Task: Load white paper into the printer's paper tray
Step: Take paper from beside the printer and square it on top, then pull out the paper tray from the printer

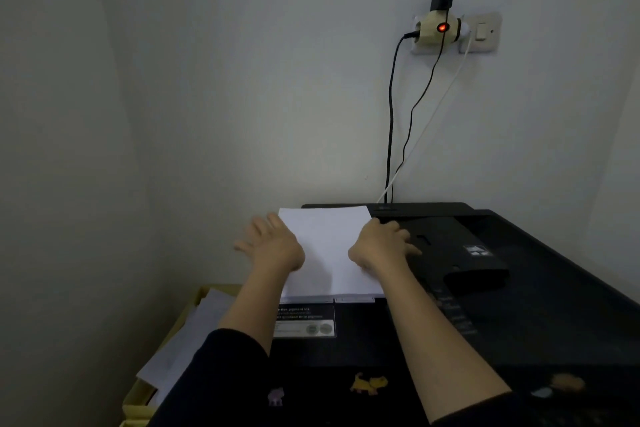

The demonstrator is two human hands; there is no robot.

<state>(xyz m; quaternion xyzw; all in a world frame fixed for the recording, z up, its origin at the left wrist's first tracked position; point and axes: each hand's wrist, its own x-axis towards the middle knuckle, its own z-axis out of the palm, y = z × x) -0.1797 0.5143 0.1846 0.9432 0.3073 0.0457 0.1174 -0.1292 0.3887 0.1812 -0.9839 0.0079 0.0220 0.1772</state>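
Note:
A stack of white paper [327, 250] stands leaning in the rear tray of a black printer [519, 305]. My left hand [273, 246] is flat against the paper's left edge, fingers spread. My right hand [381, 246] rests on the right edge of the stack, fingers curled over the edge near the black tray guide [446, 243]. The bottom of the paper is hidden inside the feed slot.
A wall socket with an adapter [441, 28] and its red light hangs above, with cables [391, 114] running down behind the printer. A yellow box [145, 402] with loose white sheets [187, 340] sits to the left below. The wall corner is close on the left.

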